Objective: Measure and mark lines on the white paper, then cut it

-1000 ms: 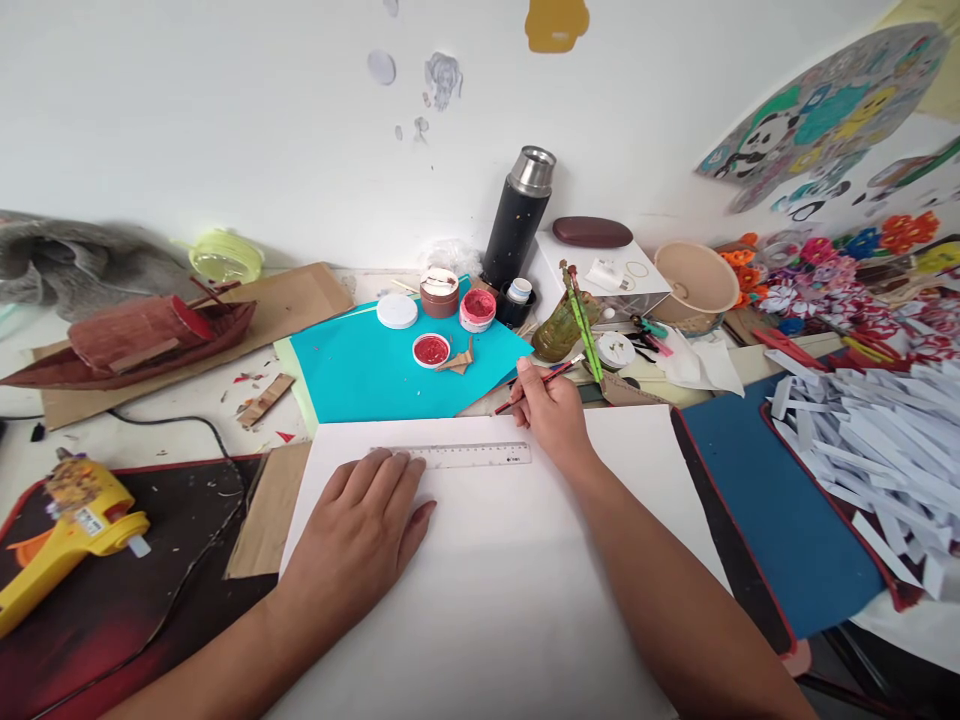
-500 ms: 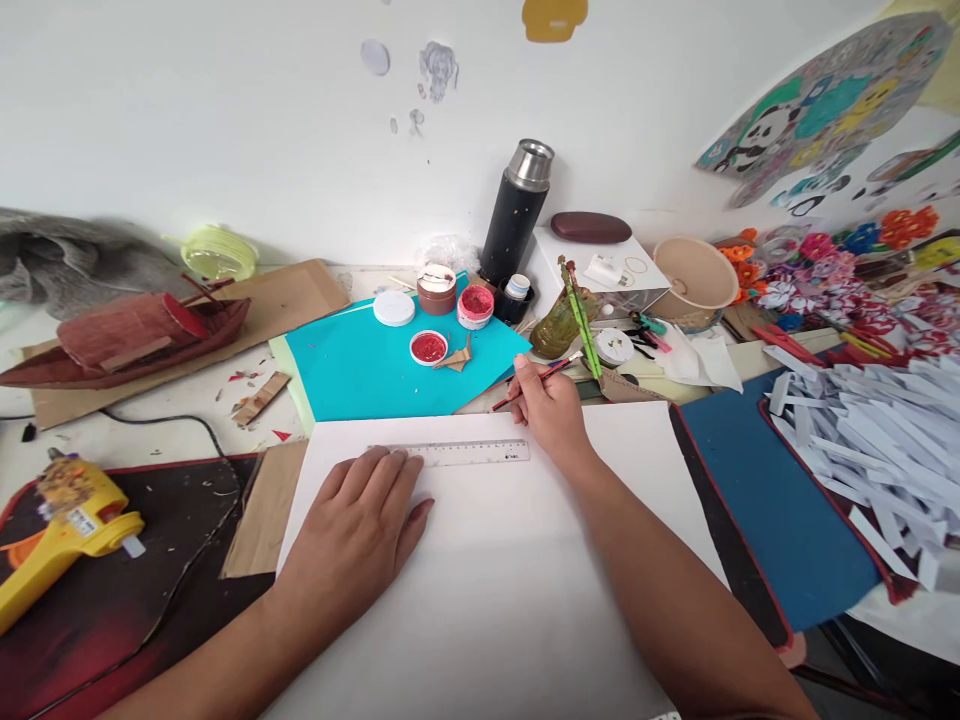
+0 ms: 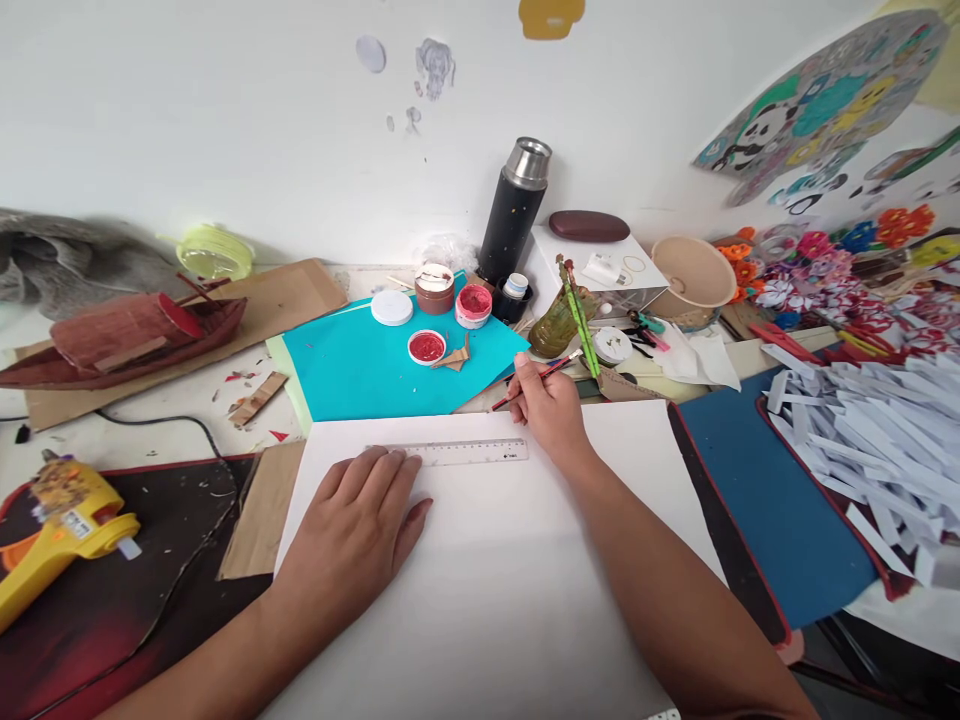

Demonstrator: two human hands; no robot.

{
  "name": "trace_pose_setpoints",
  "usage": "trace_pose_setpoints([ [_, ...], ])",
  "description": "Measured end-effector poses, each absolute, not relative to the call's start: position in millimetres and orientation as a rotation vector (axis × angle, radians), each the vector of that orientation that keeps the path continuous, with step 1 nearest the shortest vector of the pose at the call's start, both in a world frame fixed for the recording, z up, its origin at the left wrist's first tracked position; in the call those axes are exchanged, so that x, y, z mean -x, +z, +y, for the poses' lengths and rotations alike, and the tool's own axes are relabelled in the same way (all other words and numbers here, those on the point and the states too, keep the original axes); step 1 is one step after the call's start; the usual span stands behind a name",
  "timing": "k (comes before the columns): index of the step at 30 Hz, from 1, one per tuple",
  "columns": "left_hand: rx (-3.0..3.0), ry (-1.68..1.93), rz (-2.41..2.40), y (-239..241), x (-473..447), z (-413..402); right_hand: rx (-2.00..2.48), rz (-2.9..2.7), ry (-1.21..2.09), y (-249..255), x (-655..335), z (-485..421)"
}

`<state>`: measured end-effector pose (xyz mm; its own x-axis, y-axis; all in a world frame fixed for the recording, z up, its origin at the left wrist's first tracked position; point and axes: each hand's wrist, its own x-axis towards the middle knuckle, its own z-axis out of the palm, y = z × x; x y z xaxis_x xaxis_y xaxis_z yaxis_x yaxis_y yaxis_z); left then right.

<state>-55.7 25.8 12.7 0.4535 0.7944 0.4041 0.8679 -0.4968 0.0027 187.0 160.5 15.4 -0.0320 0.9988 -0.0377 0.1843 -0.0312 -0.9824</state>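
A large sheet of white paper (image 3: 480, 560) lies in front of me. Across its upper part rests a clear plastic ruler (image 3: 472, 452), roughly level with the paper's far edge. My left hand (image 3: 360, 515) lies flat, its fingertips pressing on the ruler's left end and the thumb spread away. Just beyond the ruler's right end, my right hand (image 3: 546, 400) is closed around a red-and-black pencil (image 3: 556, 367). The pencil slants, one end pointing down-left near the paper's far edge.
Behind the paper, a turquoise sheet (image 3: 352, 370) bears open red paint pots (image 3: 473, 304). A black thermos (image 3: 514, 215) stands by the wall. To the left are a yellow glue gun (image 3: 71, 530) and a model boat (image 3: 120, 340); white paper strips (image 3: 870, 440) pile up at right.
Both hands, the ruler and the pencil keep their places on the paper. Only the camera view has shifted very slightly.
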Motion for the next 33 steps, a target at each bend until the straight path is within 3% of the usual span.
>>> trace_pose_setpoints([
  [33,2.492,-0.526,-1.412,13,56,27,1.275,-1.302,1.177,27,-180,158],
])
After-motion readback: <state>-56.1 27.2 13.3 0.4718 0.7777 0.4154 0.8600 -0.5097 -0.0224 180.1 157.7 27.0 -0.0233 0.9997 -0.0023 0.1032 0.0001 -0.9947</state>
